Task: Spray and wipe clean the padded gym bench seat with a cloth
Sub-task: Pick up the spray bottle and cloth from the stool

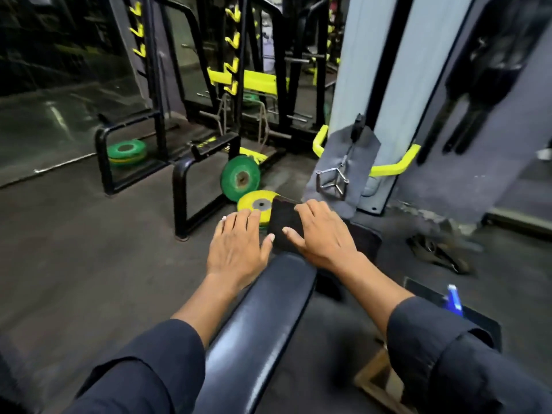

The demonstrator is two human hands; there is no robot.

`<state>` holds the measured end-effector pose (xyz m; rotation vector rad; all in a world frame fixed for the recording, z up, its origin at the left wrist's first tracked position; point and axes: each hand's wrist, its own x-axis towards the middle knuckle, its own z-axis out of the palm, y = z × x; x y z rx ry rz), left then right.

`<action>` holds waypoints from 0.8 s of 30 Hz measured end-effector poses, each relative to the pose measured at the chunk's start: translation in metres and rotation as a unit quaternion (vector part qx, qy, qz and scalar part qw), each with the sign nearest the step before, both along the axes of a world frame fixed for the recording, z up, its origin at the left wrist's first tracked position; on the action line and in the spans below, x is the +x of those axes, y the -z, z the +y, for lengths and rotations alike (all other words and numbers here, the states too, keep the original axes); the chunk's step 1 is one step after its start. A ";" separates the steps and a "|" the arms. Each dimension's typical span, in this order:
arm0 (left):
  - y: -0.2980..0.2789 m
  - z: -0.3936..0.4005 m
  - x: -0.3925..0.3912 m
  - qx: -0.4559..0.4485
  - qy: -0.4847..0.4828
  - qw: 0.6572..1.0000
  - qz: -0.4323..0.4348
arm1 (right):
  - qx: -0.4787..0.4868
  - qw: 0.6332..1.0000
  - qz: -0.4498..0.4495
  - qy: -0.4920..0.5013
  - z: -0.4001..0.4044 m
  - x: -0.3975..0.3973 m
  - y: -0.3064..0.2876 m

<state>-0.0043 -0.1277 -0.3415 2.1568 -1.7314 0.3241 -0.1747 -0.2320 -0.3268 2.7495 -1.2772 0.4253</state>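
The black padded bench seat (263, 318) runs from the bottom centre up toward the middle of the head view. A dark cloth (285, 224) lies at its far end. My right hand (319, 234) presses flat on the cloth, fingers spread over it. My left hand (239, 243) hovers flat just left of the cloth, beside the bench's far end, fingers together and thumb near the cloth's edge; it holds nothing. A blue and white spray bottle (454, 300) stands on a dark surface at the right, behind my right sleeve.
Yellow (254, 204) and green (240, 177) weight plates lie on the floor just beyond the bench. A black steel rack (182, 186) stands at the left. A cable machine with a chrome handle (333, 180) rises at the right. A wooden frame (376, 380) sits low right.
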 end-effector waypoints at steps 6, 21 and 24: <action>0.046 -0.024 -0.066 0.055 0.087 0.994 0.020 | 0.050 0.995 -0.007 0.083 0.002 -0.076 0.044; 0.158 -0.104 -0.271 0.234 0.271 0.934 0.005 | 0.243 0.919 -0.026 0.309 0.020 -0.319 0.196; 0.175 -0.121 -0.305 0.275 0.299 0.914 0.009 | 0.279 0.894 -0.020 0.349 0.024 -0.349 0.213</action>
